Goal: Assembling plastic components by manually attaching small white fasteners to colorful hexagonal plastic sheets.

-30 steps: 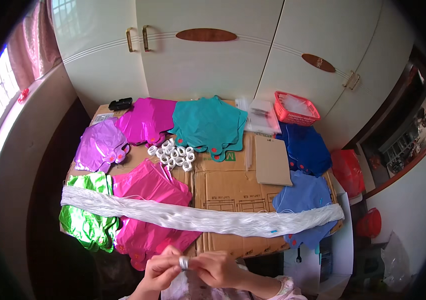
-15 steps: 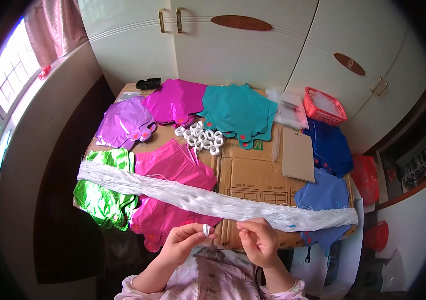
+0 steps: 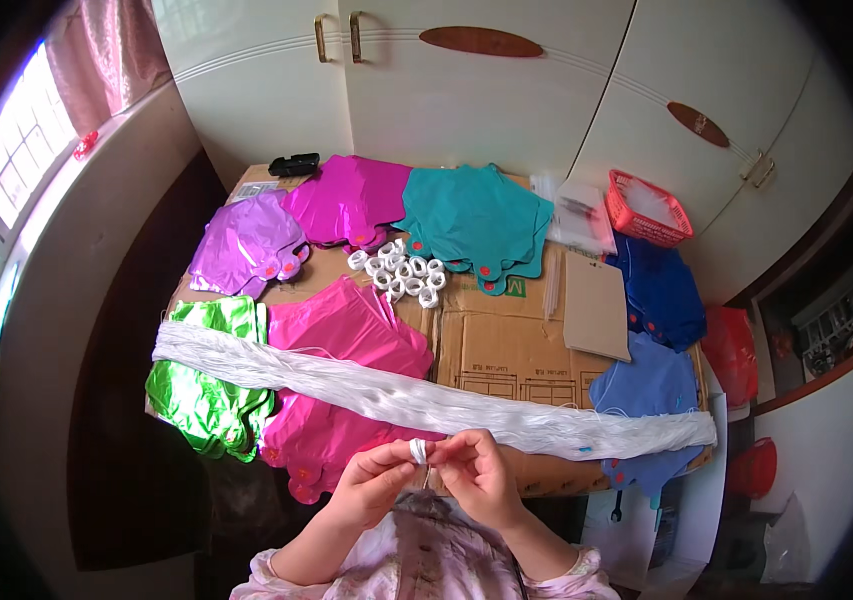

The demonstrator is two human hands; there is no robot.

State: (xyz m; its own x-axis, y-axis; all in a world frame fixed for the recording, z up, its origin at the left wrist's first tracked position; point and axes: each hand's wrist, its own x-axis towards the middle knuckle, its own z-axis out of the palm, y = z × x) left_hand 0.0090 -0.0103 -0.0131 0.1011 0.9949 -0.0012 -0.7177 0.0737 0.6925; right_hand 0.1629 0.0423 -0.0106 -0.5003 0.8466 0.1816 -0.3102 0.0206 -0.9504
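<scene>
In front of my chest, my left hand (image 3: 371,485) has a small coil of white string (image 3: 418,452) wound about its fingertips. Thumb and fingers of my right hand (image 3: 483,482) are pinched together right beside that coil, on what looks like its string; a thin strand hangs below. Just beyond both hands a long white skein of string (image 3: 436,405) stretches across the table, over green, pink and blue foil sheets. Farther back lies a heap of several small white string coils (image 3: 401,275).
Flat foil pieces lie in piles: green (image 3: 191,410), pink (image 3: 346,325), lilac (image 3: 241,240), magenta (image 3: 351,195), teal (image 3: 476,220) and blue (image 3: 671,290). A red basket (image 3: 646,210) and a grey-beige board (image 3: 596,305) are at the right. Cardboard (image 3: 496,350) covers the table.
My right hand has moved left, from apart to beside the coil, and its fingers have closed in a pinch. The left hand still holds the coil, slightly higher.
</scene>
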